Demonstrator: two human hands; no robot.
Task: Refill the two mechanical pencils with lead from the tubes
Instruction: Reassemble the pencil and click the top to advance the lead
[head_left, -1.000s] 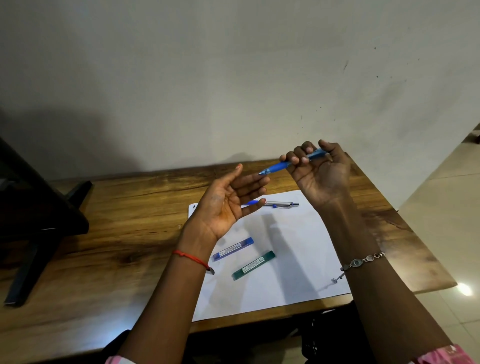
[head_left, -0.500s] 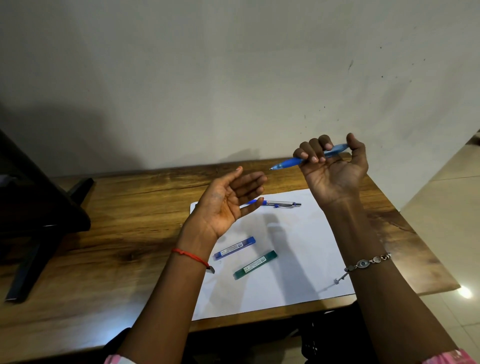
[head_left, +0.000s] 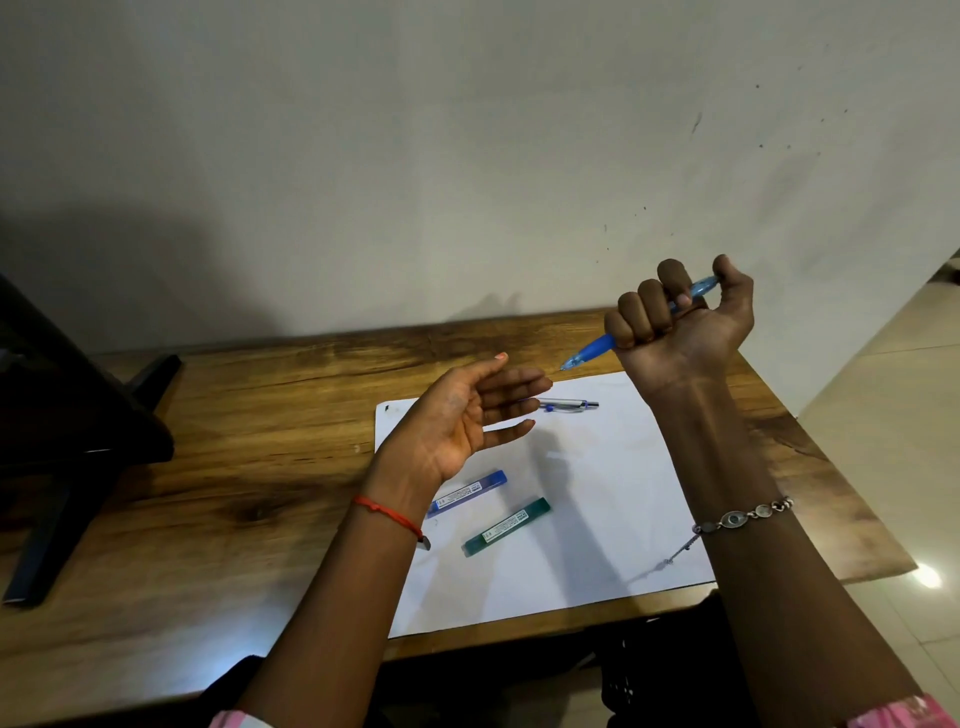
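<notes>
- The task is judged to be at an early stage: no lead is seen anywhere, and neither pencil can be said to have been refilled.
- The blue pencil (head_left: 592, 349) is gripped in the right hand (head_left: 680, 332), with four fingers curled round the barrel and the thumb laid at its upper end. It is held in the air above the far right part of the paper (head_left: 597, 519), tip slanting down and left.
- The left hand (head_left: 457, 415) is held spread, palm up, fingers straight, with nothing in it. It is placed just below and left of the pencil tip, as if something were to be caught or tested there.
- The silver pencil (head_left: 569, 404) is left lying on the paper, partly hidden behind the left fingers.
- The blue tube (head_left: 467, 491) and the green tube (head_left: 506, 526) are lying side by side on the paper on the bench (head_left: 234, 415), apart from both hands. Whether either has been opened cannot be told.
- Left to do, by this judgement: a tube to be opened, lead to be fed into each pencil, and both pencils to be closed.
- Against the earlier frames, the blue pencil has been tilted more steeply and its tip lowered, and the right fingers have been closed more tightly round it.
- The left hand, the tubes and the silver pencil have been kept where they were.
</notes>
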